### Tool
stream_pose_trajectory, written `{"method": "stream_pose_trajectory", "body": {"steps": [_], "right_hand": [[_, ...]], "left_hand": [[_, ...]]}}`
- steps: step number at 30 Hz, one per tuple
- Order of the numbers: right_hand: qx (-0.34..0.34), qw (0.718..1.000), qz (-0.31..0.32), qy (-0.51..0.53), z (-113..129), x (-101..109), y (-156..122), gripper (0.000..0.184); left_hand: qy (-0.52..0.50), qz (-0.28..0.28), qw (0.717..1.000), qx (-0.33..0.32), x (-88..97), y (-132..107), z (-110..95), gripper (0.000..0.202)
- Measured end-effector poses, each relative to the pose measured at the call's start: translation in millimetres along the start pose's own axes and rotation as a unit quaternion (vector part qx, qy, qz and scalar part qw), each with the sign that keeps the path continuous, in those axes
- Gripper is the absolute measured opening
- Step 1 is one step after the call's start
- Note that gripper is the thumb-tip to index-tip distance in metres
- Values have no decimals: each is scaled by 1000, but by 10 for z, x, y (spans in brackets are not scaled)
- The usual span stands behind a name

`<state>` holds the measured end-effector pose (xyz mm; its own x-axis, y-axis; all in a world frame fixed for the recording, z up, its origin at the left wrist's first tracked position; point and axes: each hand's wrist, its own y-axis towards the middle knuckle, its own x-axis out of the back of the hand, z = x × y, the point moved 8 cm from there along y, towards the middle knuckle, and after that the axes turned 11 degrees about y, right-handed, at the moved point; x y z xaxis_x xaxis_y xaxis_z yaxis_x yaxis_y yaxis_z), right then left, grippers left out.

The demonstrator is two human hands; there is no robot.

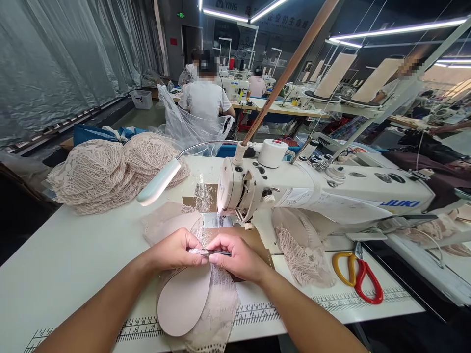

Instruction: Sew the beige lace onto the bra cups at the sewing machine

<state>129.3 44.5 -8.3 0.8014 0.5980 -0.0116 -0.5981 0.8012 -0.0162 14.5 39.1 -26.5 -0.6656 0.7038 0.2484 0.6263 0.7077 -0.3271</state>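
head: both hands (179,251) (235,256) on lace (222,299)

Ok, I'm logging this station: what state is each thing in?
Left hand: pinching fabric
Right hand: closed on slim metal tool
Red-and-yellow scissors: lying down, handles apart
Lace pieces: stacked
Thread cone: upright
Ceiling lights: lit
Lamp: unclear whether lit
Sewing machine: needle height unclear

Left forearm (99,304): bare, slanting inward from lower left.
Left hand (184,251): back partly uppermost, thumb and fingers pinched.
Right forearm (301,306): bare, slanting inward from lower right.
Right hand (231,255): fingers bent, gripping against the thumb.
Thumb tips (213,259): just beside each other.
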Motion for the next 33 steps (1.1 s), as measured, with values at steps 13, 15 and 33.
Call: {"method": "stream_pose_trajectory", "body": {"steps": [13,15,33], "right_hand": [[2,999,-27,-38,-57,85,-22,10],[0,999,-32,2,-69,91,-19,13],[-91,994,-24,-47,-108,170,-28,19]], "left_hand": [[26,-13,1000,9,1,5,-4,44],[26,-13,1000,8,-20,16,-11,42],[165,-67,984,2,262,-189,-120,16]]}}
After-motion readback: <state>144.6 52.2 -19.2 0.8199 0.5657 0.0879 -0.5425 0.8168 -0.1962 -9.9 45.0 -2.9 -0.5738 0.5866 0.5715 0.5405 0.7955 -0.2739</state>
